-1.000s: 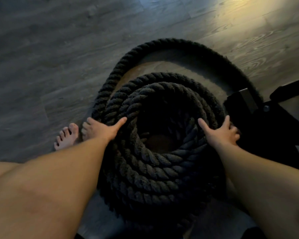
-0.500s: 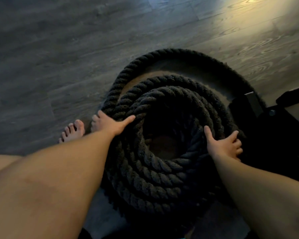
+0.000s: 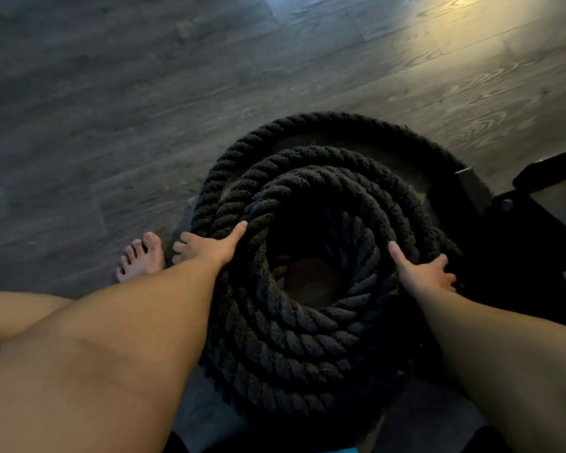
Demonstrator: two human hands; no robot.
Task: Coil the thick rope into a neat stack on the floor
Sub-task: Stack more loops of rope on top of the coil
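Thick rope (image 3: 307,335) is stacked in a round coil on the wood-plank floor (image 3: 111,109), several turns deep, hollow centre showing a patch of floor. One looser outer loop (image 3: 340,120) bulges out at 12 o'clock with a gap between it and the tighter turns, and it runs down toward 3 o'clock where it disappears behind dark equipment (image 3: 536,230). Left hand (image 3: 209,248) is on the coil at 9 o'clock, palm down, thumb laid over the top turn, fingers draped down the outer side: pressing flat, not closed around a strand. Right hand (image 3: 420,273) is at 3 o'clock, thumb on the inner edge of the top turn, fingers spread over the outer side, same flat open contact. Can't tell how hard either one presses. Bare foot (image 3: 143,256) on the floor just beside the left hand, at 9 o'clock of the coil. Lighting is dim, bright patch top right
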